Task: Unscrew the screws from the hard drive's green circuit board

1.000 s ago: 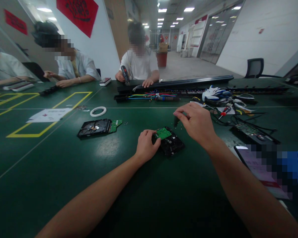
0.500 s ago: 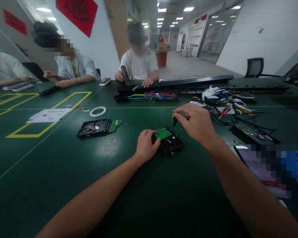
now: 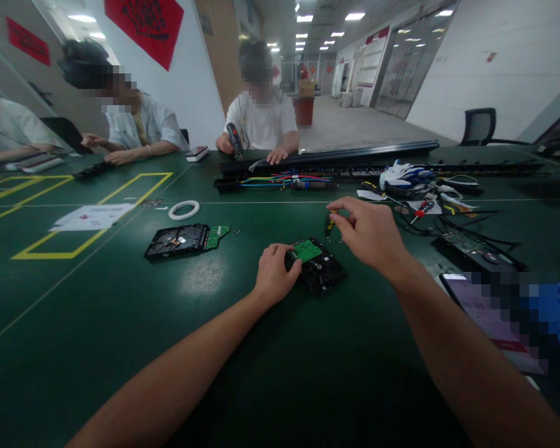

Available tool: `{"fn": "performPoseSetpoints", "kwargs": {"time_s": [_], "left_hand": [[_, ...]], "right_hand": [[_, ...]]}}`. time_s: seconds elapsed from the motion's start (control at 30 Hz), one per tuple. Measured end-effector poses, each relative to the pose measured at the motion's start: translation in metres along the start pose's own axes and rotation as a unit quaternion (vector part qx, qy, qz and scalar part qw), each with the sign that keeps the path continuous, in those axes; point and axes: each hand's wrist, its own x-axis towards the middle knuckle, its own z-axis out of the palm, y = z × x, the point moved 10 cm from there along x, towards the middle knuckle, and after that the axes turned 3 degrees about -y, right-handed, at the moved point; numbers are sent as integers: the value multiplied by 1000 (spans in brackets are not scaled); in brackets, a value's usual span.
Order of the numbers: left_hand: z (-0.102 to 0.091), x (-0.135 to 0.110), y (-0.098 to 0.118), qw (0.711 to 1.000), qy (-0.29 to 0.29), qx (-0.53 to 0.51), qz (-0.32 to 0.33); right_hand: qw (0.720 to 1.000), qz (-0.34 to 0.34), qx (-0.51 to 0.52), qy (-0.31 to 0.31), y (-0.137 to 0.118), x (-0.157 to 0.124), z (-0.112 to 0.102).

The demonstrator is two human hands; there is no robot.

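Observation:
A black hard drive (image 3: 321, 269) with a green circuit board (image 3: 306, 250) on top lies on the dark green table (image 3: 121, 311) in front of me. My left hand (image 3: 274, 272) is closed on the drive's left edge and steadies it. My right hand (image 3: 371, 233) pinches the top of a small screwdriver (image 3: 328, 224) with a black and yellow handle, held upright just above the drive's far corner.
A second hard drive (image 3: 182, 239) with its green board lies to the left, past it a white tape ring (image 3: 185, 210) and a paper sheet (image 3: 93, 216). Cables, gloves (image 3: 401, 175) and tools crowd the right. A phone (image 3: 490, 317) lies near right. Three people sit across the table.
My right hand has shifted slightly right and up, lifting the screwdriver off the drive so more of its yellow handle shows. My left hand and the drive have stayed put.

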Motion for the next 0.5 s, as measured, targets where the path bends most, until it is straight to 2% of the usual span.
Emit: {"fn": "performPoseSetpoints", "kwargs": {"time_s": [0.27,0.5], "left_hand": [[0,0,1,1000,5,0,3],[0,0,1,1000,1,2,-1]], "right_hand": [[999,-45,3,9,-7,2,2],[999,-34,-22,25,-2,2,-1]]}}
